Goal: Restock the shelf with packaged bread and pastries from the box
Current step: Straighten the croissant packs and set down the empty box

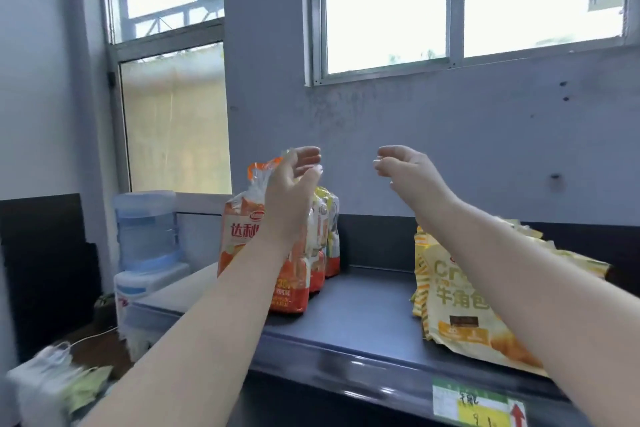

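On the left of the dark grey metal shelf (367, 308) stands a row of orange-and-white plastic bread bags (242, 236), upright, printed with red Chinese characters and gathered to a clear twisted top. Three show clearly, one behind another toward the far wall; the far ones carry some yellow, and whether more stand behind them cannot be told. On the right of the shelf lie yellow croissant packs (453, 308) with brown lettering and a picture of pastries low on the front; they lean back in a stack, about three front edges showing, the rest hidden by the right forearm.

Between the two groups the shelf board is bare from its near lip back to the dark back panel (374, 239). The near lip carries a green-and-yellow price tag (471, 406) with a red arrow.

The left hand (294, 184) is raised in front of the tops of the bread bags, its fingers loosely curved and gripping nothing; whether it touches the clear top cannot be told. The right hand (405, 166) is raised over the bare middle, fingers likewise loosely curled and holding nothing, well apart from the packs.

Left of the shelf, lower down, stands one blue water bottle on a white dispenser (149, 236).
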`<state>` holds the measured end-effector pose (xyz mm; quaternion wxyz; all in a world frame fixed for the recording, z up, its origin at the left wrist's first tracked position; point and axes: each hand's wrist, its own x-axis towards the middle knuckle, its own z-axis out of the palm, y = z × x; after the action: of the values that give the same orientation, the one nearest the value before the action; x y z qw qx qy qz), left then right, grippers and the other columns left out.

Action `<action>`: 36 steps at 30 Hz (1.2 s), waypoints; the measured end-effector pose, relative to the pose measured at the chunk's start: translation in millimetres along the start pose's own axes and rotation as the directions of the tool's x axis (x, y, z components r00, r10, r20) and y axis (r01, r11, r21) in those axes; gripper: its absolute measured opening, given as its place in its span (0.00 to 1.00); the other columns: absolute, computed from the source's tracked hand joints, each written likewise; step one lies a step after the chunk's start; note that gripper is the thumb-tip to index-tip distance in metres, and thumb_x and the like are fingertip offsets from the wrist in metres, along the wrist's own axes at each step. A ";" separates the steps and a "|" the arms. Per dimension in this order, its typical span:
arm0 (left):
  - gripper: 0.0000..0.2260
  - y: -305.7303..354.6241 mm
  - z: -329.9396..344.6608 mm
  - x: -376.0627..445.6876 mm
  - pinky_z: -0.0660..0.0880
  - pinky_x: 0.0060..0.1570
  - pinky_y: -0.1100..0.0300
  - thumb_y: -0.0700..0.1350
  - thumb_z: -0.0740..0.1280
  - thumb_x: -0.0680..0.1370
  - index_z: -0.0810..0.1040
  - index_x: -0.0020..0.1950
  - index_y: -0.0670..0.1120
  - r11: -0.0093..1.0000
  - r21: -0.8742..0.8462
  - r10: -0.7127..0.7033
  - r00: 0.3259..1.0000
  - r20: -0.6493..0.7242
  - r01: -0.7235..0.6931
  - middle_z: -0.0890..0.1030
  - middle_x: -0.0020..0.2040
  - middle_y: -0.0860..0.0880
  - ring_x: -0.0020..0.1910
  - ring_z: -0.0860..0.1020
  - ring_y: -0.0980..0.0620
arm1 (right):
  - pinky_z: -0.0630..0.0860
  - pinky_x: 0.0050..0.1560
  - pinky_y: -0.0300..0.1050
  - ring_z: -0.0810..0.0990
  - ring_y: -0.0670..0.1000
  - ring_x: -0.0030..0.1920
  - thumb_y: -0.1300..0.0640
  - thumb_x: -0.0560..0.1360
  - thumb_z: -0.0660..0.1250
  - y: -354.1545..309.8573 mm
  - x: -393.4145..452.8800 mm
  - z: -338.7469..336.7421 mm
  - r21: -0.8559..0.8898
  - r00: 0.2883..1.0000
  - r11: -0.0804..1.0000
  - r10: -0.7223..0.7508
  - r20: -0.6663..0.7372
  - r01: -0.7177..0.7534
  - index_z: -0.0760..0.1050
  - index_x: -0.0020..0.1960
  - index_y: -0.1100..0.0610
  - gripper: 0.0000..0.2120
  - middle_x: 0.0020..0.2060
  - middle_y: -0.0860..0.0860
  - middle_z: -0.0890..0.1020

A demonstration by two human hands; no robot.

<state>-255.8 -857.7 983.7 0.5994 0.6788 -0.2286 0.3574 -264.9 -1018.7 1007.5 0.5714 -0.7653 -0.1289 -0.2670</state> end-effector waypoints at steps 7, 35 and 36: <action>0.07 -42.0 -79.2 -18.7 0.72 0.42 0.63 0.44 0.59 0.80 0.73 0.57 0.50 0.960 0.047 -0.258 0.941 -0.221 0.274 0.78 0.54 0.50 0.49 0.76 0.55 | 0.66 0.53 0.36 0.71 0.46 0.56 0.55 0.80 0.58 21.2 -19.8 55.1 0.023 0.977 0.989 0.140 0.158 -0.145 0.64 0.73 0.57 0.21 0.66 0.51 0.73; 0.29 -203.4 -136.6 58.4 0.78 0.48 0.51 0.62 0.42 0.80 0.78 0.54 0.49 0.601 -0.269 -0.572 0.640 0.513 0.752 0.83 0.51 0.44 0.51 0.81 0.45 | 0.78 0.48 0.53 0.82 0.59 0.51 0.34 0.78 0.41 81.5 18.8 190.5 0.447 0.868 0.800 0.488 -0.095 -0.401 0.76 0.58 0.51 0.31 0.50 0.58 0.84; 0.29 -206.6 -136.8 60.8 0.78 0.46 0.52 0.62 0.42 0.80 0.78 0.57 0.48 0.605 -0.264 -0.567 0.639 0.519 0.751 0.83 0.52 0.44 0.51 0.81 0.45 | 0.78 0.45 0.51 0.83 0.58 0.48 0.35 0.79 0.41 83.6 20.5 189.7 0.449 0.863 0.796 0.496 -0.095 -0.407 0.76 0.56 0.51 0.31 0.46 0.57 0.85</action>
<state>-93.1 -680.2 899.0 0.7739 0.6083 -0.1452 -0.1001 -156.4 -868.1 912.7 0.7774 -0.6028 0.0654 -0.1672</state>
